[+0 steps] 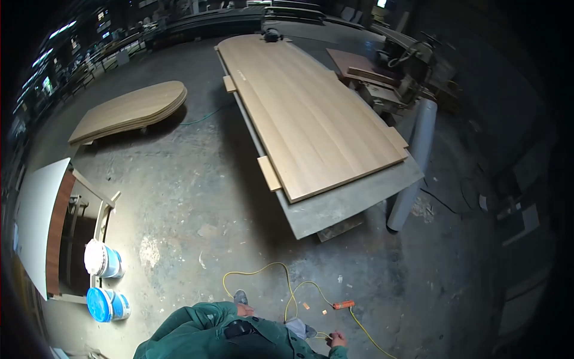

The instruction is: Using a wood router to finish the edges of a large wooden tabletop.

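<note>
Yellow cord (pixel 288 278): on the floor; a short stretch shows just left of the right hand (pixel 338 340), loops lie ahead of and between both hands, and another length runs past the right hand's right side.
Right hand grip: fingers look curled; whether they are clamped on the cord or merely in front of it, I cannot tell.
Left hand grip: the left hand (pixel 245 310) extends from its green sleeve (pixel 209 312); I cannot tell how far apart its fingers are or whether it holds anything.
Shoes: one grey shoe (pixel 240 297) just ahead of the left hand, the other (pixel 310 331) just left of the right.
Orange piece (pixel 344 305): on the floor just ahead of the right hand, cord at both ends.
Buckets: a blue-lidded bucket (pixel 119 305) well left of the left hand; a white-topped bucket (pixel 112 262) just beyond it.
Wooden panel (pixel 317 113): well ahead of both hands, lying on a grey table (pixel 353 200), wood blocks (pixel 269 173) at its sides.
Grey roll (pixel 412 167): ahead and right of the right hand, beside the table.
Stacked boards (pixel 134 109): far ahead, left of the left hand.
Dark tool (pixel 272 36): farthest, at the panel's far end.
</note>
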A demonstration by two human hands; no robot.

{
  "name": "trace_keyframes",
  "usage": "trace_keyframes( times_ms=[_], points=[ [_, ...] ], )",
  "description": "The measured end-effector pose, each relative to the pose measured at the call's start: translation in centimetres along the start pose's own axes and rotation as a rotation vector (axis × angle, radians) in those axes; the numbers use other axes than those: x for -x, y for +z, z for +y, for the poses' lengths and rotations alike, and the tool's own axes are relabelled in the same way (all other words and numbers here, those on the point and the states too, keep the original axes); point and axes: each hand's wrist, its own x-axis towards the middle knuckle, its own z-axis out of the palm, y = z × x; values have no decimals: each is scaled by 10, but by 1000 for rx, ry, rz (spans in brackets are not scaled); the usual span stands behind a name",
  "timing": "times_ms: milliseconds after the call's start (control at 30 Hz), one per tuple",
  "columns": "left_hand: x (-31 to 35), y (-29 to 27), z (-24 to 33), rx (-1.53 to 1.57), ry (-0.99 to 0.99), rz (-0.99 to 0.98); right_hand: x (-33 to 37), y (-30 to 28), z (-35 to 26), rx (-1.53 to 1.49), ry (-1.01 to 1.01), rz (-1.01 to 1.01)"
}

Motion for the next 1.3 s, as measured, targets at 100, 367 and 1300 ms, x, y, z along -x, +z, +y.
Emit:
trace_keyframes(
  times_ms=[100, 367, 1300],
  points=[
    [57, -14, -31, 136, -39, 98, 14, 107, -62, 140, -243, -192],
    [162, -76, -120, 498, -218, 256, 86, 343, -229, 361, -715, -578],
    [238, -387, -367, 1160, -647, 1029, 133, 1037, -696, 883, -1185, -1284]
  ],
)
